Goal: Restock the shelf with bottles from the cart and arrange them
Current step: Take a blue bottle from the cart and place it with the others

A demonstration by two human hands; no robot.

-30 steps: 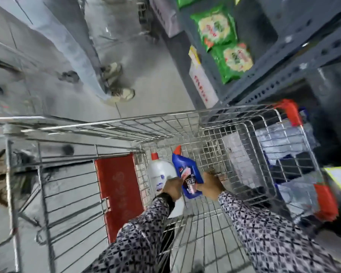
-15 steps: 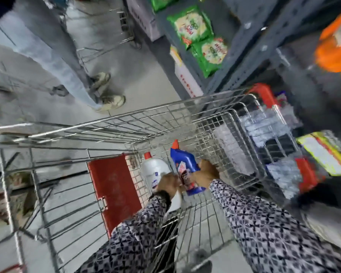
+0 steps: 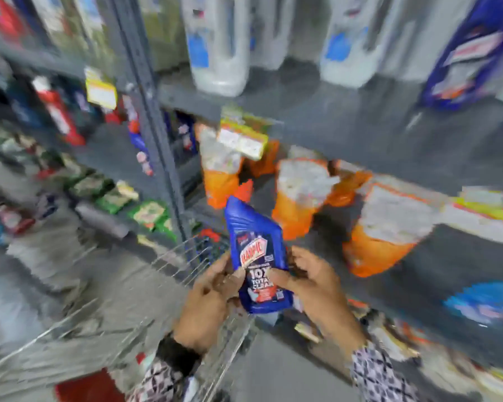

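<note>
both hands are clenched on the blue bottle (image 3: 257, 256), one on each flank of its lower body: the left hand (image 3: 208, 300) wraps the left edge with its thumb across the label, and the right hand (image 3: 311, 288) presses in from the right, thumb on the label front. the bottle is held upright, tilted a little left, its orange-red cap (image 3: 244, 190) pointing up toward the shelf (image 3: 331, 117). it hangs in the air above the far end of the wire cart (image 3: 186, 256), in front of the shelf level that holds orange pouches (image 3: 299, 198).

judging by its moulded plastic body, it should be stiff and moderately heavy with liquid (the glossy label may be slick), so the wide lower body looks the safest hold, not the narrow angled neck. the upper shelf carries white bottles (image 3: 218, 44) with bare space between them; much of the view is blurred.
</note>
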